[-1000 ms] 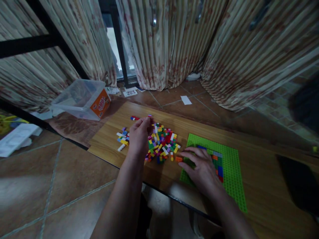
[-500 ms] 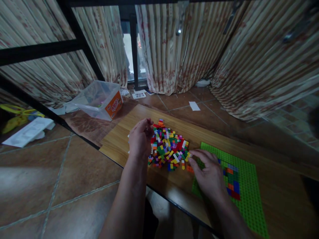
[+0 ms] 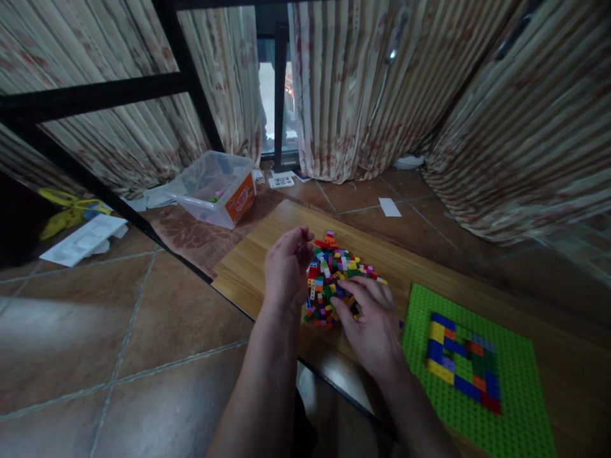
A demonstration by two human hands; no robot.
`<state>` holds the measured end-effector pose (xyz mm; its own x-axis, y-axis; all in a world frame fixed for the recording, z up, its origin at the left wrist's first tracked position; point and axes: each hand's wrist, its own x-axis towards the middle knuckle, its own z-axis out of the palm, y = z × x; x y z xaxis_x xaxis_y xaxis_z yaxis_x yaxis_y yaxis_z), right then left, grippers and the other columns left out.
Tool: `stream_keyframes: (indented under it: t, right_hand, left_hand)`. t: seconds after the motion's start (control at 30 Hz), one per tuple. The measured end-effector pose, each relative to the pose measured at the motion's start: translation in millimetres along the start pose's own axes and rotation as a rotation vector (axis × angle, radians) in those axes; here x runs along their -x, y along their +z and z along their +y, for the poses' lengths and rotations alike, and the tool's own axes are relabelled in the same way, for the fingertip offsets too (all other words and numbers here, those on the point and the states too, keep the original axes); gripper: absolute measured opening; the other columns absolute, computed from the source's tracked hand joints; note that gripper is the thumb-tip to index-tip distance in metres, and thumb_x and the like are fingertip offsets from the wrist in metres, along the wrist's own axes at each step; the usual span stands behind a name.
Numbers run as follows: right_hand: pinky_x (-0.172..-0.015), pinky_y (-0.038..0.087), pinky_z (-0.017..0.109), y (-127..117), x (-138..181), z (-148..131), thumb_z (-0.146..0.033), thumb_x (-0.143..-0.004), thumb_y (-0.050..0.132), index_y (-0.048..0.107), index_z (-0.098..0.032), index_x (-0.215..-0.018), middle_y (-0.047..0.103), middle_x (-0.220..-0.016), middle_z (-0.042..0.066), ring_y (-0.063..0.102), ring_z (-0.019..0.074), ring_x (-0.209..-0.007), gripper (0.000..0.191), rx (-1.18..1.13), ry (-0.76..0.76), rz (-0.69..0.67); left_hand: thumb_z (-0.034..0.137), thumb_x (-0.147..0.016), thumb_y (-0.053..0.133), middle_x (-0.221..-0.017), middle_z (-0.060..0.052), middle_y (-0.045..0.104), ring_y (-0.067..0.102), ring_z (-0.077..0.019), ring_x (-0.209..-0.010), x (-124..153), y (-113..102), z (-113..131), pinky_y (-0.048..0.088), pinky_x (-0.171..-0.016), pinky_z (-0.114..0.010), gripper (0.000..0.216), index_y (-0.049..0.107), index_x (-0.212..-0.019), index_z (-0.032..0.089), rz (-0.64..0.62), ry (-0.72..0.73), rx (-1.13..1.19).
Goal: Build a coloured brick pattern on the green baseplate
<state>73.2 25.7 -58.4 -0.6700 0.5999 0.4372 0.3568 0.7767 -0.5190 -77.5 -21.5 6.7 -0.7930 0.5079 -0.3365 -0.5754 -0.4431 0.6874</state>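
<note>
A heap of small toy building bricks in many colours lies on the wooden table. My right hand reaches over the heap's right part, thumb and forefinger apart among the bricks, with none seen gripped. At the heap's left edge, my left hand is raised with its fingers curled inward; what they hold, if anything, is hidden. To the right lies a green baseplate. On it, blue, yellow, red, orange and green bricks form a roughly square block.
A clear plastic tub with an orange label and a few bricks stands on the floor behind the table. White packaging lies at far left, a paper sheet beyond the table. A black metal frame crosses the left side.
My right hand has moved left from beside the baseplate onto the brick heap, uncovering the block. My left hand stays by the heap. The camera view has shifted slightly left.
</note>
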Motion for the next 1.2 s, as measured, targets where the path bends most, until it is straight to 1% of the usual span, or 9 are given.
stream_keyframes:
  t: [0.23,0.4,0.47,0.57,0.67,0.73,0.87,1.03,1.2]
  right_hand:
    - [-0.085,0.043,0.049,25,-1,-11,-0.043,-0.087,0.063,0.07,-0.026,-0.103,0.069,-0.094,0.011,0.055,0.0317,-0.094,0.025,0.18,0.046,0.063]
    - [-0.09,0.044,0.051,20,-1,-12,-0.043,-0.087,0.063,0.072,-0.022,-0.098,0.072,-0.098,0.012,0.059,0.0322,-0.098,0.026,0.011,0.207,0.05]
    - [-0.089,0.047,0.048,10,-1,-10,-0.046,-0.086,0.063,0.072,-0.022,-0.099,0.073,-0.101,0.011,0.063,0.0301,-0.097,0.029,-0.191,0.342,0.054]
    - [-0.077,0.052,0.04,-8,-1,-4,-0.049,-0.083,0.066,0.072,-0.024,-0.103,0.075,-0.098,0.007,0.068,0.0251,-0.089,0.032,-0.628,0.56,0.077]
    - [-0.067,0.053,0.033,-23,0,3,-0.044,-0.078,0.071,0.073,-0.025,-0.094,0.076,-0.096,0.004,0.069,0.0208,-0.082,0.025,-1.065,0.689,0.138]
    - [-0.066,0.054,0.031,-30,0,6,-0.04,-0.075,0.075,0.073,-0.026,-0.087,0.076,-0.091,0.002,0.068,0.0181,-0.078,0.019,-1.27,0.744,0.166]
    - [-0.068,0.056,0.029,-35,1,9,-0.039,-0.07,0.08,0.074,-0.025,-0.083,0.075,-0.083,0.0,0.067,0.0147,-0.074,0.02,-1.447,0.784,0.184]
    - [-0.06,0.054,0.024,-39,1,14,-0.046,-0.06,0.086,0.076,-0.021,-0.078,0.073,-0.077,0.0,0.063,0.0112,-0.064,0.033,-1.321,0.866,0.278]
    - [-0.056,0.051,0.024,-47,3,19,-0.045,-0.052,0.089,0.076,-0.021,-0.075,0.072,-0.073,-0.001,0.061,0.0108,-0.061,0.035,-1.303,0.897,0.279]
  left_hand:
    - [0.021,-0.076,0.065,-0.072,0.001,0.064,0.053,-0.0044,-0.057,-3,-3,1,0.041,-0.059,-0.017,0.007,0.066,-0.076,0.014,-0.011,-0.015,-0.003]
    - [0.021,-0.079,0.065,-0.072,0.001,0.064,0.052,-0.005,-0.057,-3,-5,3,0.041,-0.059,-0.017,0.008,0.067,-0.074,0.015,-0.03,0.003,-0.059]
    - [0.022,-0.079,0.067,-0.072,0.0,0.064,0.052,-0.0059,-0.057,-2,-6,1,0.041,-0.058,-0.018,0.01,0.068,-0.071,0.015,-0.119,0.039,-0.201]
    - [0.022,-0.075,0.074,-0.073,-0.002,0.067,0.056,-0.01,-0.063,3,-6,-6,0.044,-0.062,-0.02,0.006,0.072,-0.074,0.016,-0.388,0.065,-0.486]
    - [0.022,-0.075,0.076,-0.084,-0.005,0.072,0.064,-0.0159,-0.075,13,-3,-17,0.05,-0.07,-0.025,0.016,0.076,-0.09,0.019,-0.71,-0.016,-0.67]
    - [0.025,-0.078,0.074,-0.095,-0.007,0.074,0.068,-0.0189,-0.081,19,1,-24,0.053,-0.073,-0.029,0.023,0.076,-0.1,0.021,-0.862,-0.091,-0.743]
    - [0.026,-0.077,0.074,-0.103,-0.008,0.074,0.069,-0.0234,-0.093,22,6,-35,0.055,-0.08,-0.033,0.026,0.076,-0.102,0.021,-0.908,-0.003,-0.878]
    - [0.028,-0.08,0.07,-0.101,-0.006,0.075,0.069,-0.0217,-0.092,15,9,-47,0.054,-0.084,-0.033,0.03,0.072,-0.108,0.017,-0.926,0.018,-1.035]
    - [0.033,-0.082,0.069,-0.099,-0.006,0.074,0.068,-0.0213,-0.093,20,14,-53,0.054,-0.082,-0.03,0.027,0.072,-0.104,0.017,-0.975,0.007,-1.033]
